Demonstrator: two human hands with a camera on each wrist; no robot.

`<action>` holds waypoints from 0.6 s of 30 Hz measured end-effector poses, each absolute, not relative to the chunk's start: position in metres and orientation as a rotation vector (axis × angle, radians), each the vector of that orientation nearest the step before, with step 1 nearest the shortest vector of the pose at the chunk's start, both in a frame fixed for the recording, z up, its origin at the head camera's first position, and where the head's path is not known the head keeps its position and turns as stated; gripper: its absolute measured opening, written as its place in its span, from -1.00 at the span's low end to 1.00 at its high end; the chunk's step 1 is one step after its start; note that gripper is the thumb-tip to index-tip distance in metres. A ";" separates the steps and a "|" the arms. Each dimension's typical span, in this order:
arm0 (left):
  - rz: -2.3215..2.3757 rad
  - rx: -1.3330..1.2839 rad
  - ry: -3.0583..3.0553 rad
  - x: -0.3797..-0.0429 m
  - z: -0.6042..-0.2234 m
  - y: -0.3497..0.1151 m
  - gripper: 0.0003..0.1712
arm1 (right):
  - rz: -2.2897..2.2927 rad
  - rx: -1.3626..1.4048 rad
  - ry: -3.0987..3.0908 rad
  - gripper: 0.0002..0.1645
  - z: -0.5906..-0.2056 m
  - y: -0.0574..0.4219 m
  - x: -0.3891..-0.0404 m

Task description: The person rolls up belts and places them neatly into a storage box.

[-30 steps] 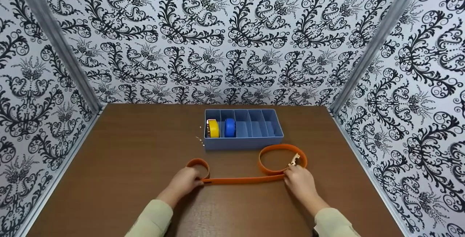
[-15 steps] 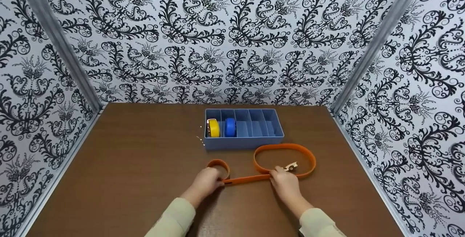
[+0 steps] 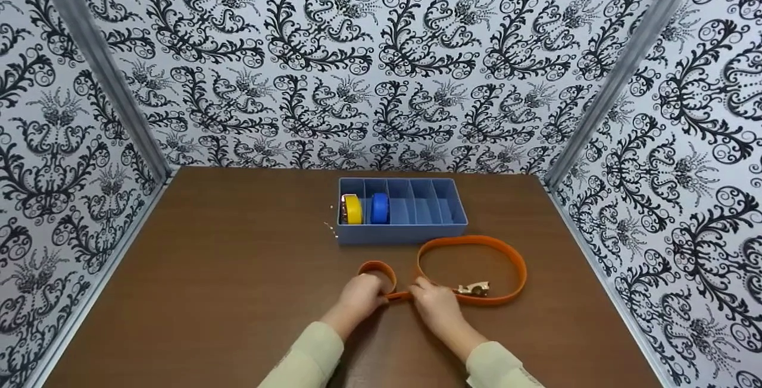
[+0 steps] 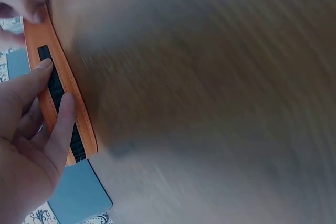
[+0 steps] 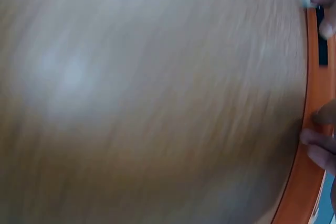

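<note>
An orange belt (image 3: 519, 257) stands on its edge on the table between my hands. In the head view my left hand (image 3: 359, 297) grips it beside a small coil (image 3: 378, 265) at one end. The left wrist view shows thumb and fingers pinching the strap over a black ridged strip (image 4: 78, 148). My right hand (image 3: 437, 310) pinches the strap a short way to the right, fingertips (image 5: 310, 137) on its face in the right wrist view. Beyond that hand the belt opens into a wide loop, with a gold-coloured buckle (image 3: 475, 288) lying inside its near side.
Behind the belt stands a blue-grey divided box (image 3: 399, 235). Its leftmost compartment holds a yellow coiled item (image 3: 353, 209) with shiny metal, and the one beside it a blue coil (image 3: 380, 208). Patterned walls (image 3: 381, 78) enclose the brown table (image 3: 238, 245) at back and sides.
My left hand has moved right with the growing coil's end, and my right hand has slid left along the strap. The straight stretch between them has shortened; the right loop has widened.
</note>
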State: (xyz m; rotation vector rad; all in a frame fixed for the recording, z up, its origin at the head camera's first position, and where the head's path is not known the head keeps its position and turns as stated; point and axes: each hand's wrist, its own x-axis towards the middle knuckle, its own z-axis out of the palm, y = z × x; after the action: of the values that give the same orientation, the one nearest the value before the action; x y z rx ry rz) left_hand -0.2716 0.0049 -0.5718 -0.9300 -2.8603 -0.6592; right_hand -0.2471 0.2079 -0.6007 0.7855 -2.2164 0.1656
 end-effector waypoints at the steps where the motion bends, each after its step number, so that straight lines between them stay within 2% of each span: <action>1: -0.667 -0.937 -2.854 -0.272 -0.572 0.006 -0.72 | 0.174 0.811 -2.232 -0.81 -0.600 0.204 -0.247; 9: -0.583 -1.002 -2.815 -0.271 -0.573 0.006 -0.84 | 0.261 0.897 -2.413 -0.92 -0.599 0.194 -0.249; 18: -0.622 -1.153 -2.801 -0.269 -0.572 -0.002 -0.90 | 0.336 1.006 -2.465 -0.92 -0.595 0.203 -0.250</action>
State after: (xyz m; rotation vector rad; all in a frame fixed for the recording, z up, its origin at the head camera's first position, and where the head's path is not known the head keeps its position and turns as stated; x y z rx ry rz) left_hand -0.2691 -0.0016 -0.5724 -1.1534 -2.8009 -0.6219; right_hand -0.2503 0.2029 -0.5952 1.0056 -2.4650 0.3365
